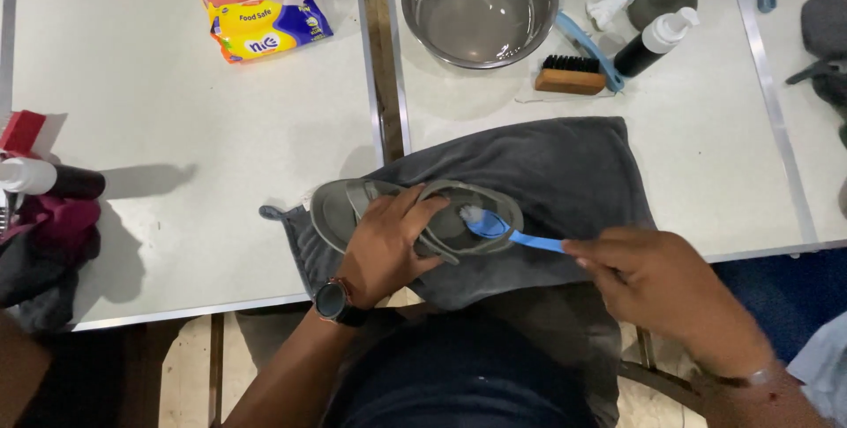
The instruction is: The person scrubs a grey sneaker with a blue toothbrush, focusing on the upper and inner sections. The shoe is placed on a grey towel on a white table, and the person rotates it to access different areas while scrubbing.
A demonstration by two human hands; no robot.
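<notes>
Two white counters stand side by side with a narrow gap between them, and both hands work at their near edge. A dark grey towel is spread over the near part of the right-hand counter and hangs off its front edge, lying under and around both hands.

Up and to the right of the fingers, well apart from them, a steel bowl sits at the far edge. Just right of it lie a wooden brush with black bristles, a blue-handled brush and a black pump bottle with a white top tipped on its side. Far up and left of the fingers lies a yellow and blue packet. At the far left edge a second black bottle with a white cap lies beside red and dark cloths. Nothing stands between the hands and the sandal.

The grey sandal lies on the towel with its long axis running left to right, sole side down and straps up. The left hand, with a watch at the wrist, lies over its middle; its fingers curl over the straps and press the sandal down, so one end juts out left of the hand and the other right of it.

The right hand is right of the sandal, its fingers pinched on the handle end of a blue toothbrush. The handle points left, and the white bristle head rests on the sandal's right end, just right of the left fingertips.
</notes>
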